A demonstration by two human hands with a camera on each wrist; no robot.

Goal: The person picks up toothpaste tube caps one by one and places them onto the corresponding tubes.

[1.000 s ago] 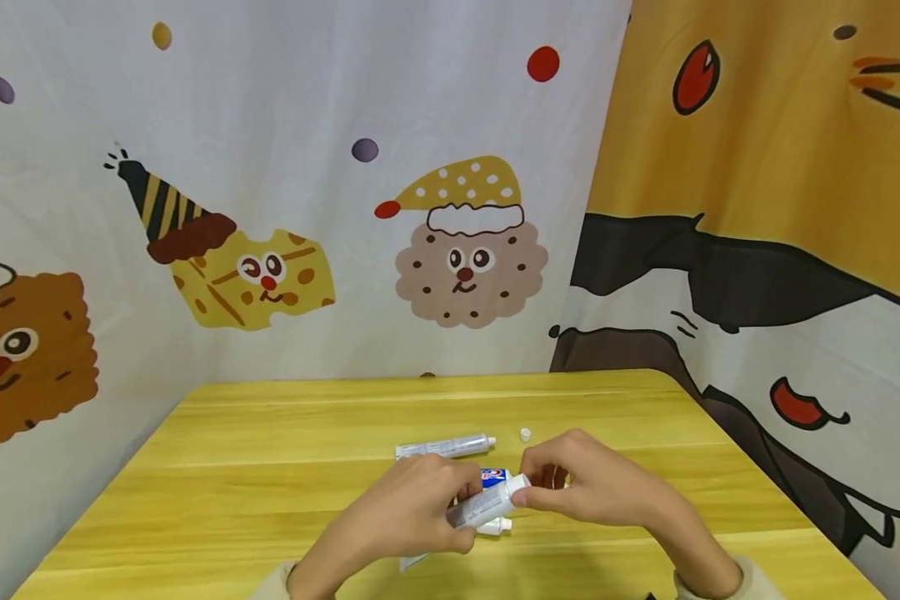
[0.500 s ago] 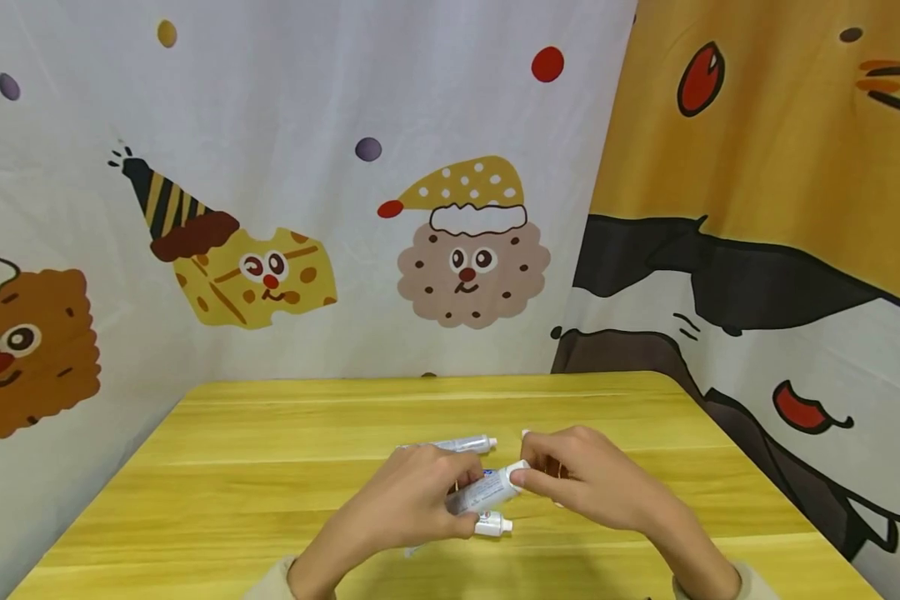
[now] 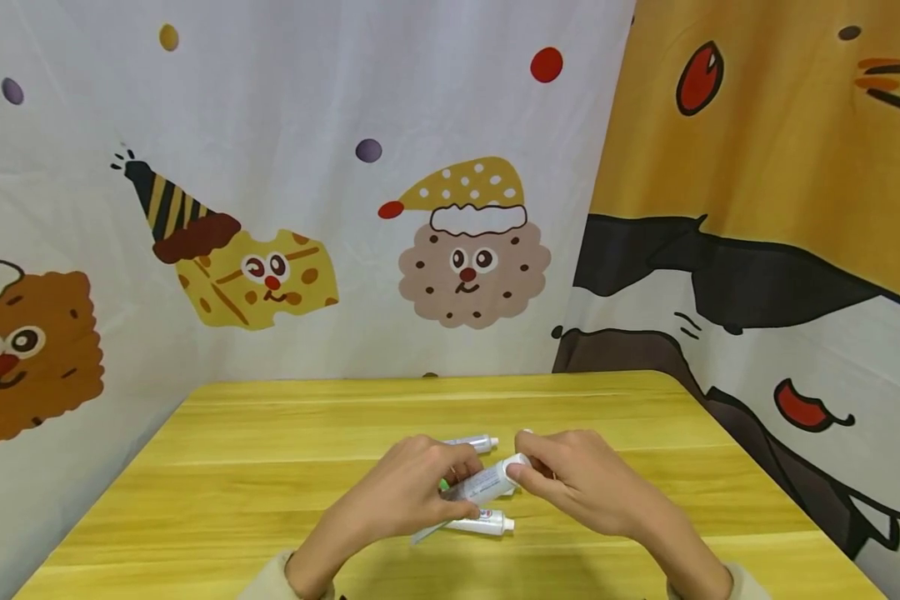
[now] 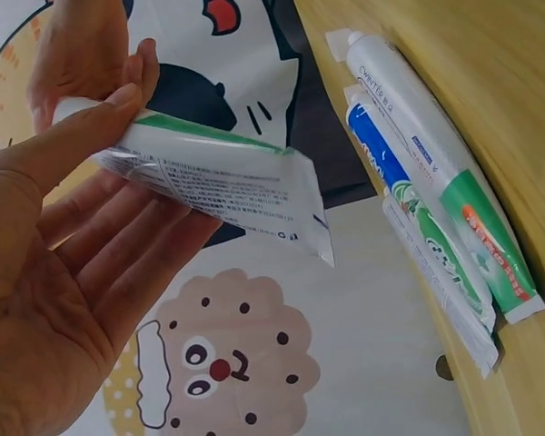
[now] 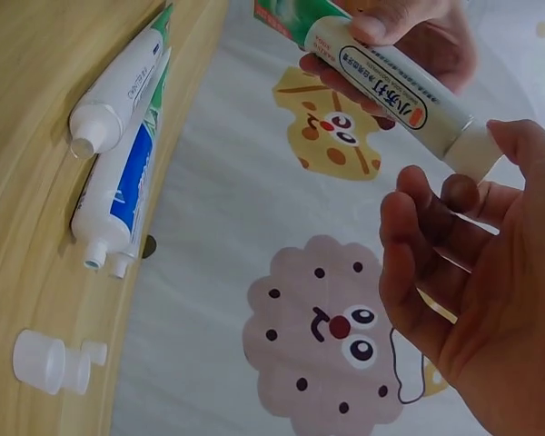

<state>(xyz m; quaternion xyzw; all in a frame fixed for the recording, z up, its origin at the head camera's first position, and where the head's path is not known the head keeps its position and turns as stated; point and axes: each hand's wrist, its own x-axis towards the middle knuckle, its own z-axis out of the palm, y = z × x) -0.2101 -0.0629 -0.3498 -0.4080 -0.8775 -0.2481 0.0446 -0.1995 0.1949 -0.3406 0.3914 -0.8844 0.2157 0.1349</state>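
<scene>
My left hand [image 3: 405, 490] grips a white and green toothpaste tube [image 3: 480, 486] above the table, its crimped end [image 4: 313, 204] pointing away from the palm in the left wrist view. At the other end, my right hand [image 3: 581, 479] pinches the white cap [image 5: 475, 151] between thumb and forefinger; the cap sits on the tube's neck. Below lie three more tubes without caps: a white and green tube [image 5: 118, 95], a blue and white tube [image 5: 118, 195], and a thinner tube [image 4: 436, 277] partly hidden behind it in the right wrist view.
Three loose white caps, the largest cap [image 5: 38, 361] foremost, stand on the wooden table [image 3: 270, 450] beyond the right hand. A cartoon-printed curtain [image 3: 307, 167] hangs close behind the table and along its sides.
Both hands stay on the tube, which has risen slightly, and the left hand has shifted up a little, showing more of the nearest tube. The right fingers have shifted slightly at the cap.
</scene>
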